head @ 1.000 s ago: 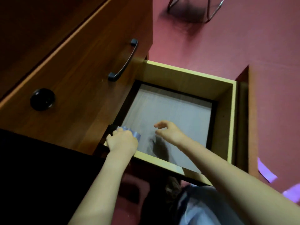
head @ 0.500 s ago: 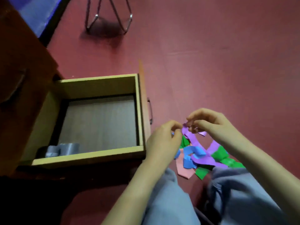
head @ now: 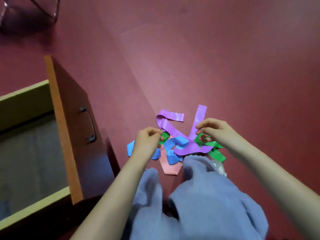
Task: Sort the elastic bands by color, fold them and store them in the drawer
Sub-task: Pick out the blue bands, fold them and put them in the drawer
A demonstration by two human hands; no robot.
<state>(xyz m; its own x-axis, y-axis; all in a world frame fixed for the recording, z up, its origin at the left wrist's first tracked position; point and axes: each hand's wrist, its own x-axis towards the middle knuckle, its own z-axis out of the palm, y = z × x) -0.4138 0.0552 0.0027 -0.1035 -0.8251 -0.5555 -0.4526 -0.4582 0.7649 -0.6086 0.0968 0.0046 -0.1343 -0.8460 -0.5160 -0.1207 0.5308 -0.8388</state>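
A tangle of elastic bands lies on the red floor in front of my knees. A long purple band [head: 173,129] loops over the top of the heap. My left hand [head: 147,142] pinches it near its left bend, and my right hand [head: 214,131] pinches its other strand. Under the purple band lie blue bands [head: 173,157], green bands [head: 216,153] and a pink band [head: 168,168]. The open drawer [head: 26,203] stands at the left, and only its bare grey bottom shows.
The drawer's brown front panel [head: 69,135] with a dark handle [head: 89,126] stands between the drawer and the bands. My legs in light blue trousers [head: 199,205] fill the lower middle. Metal chair legs [head: 50,11] stand at the top left.
One second ago my left hand set a folded grey band in the drawer's near corner. Both hands then moved right to the heap and took hold of the purple band; my view turned right.
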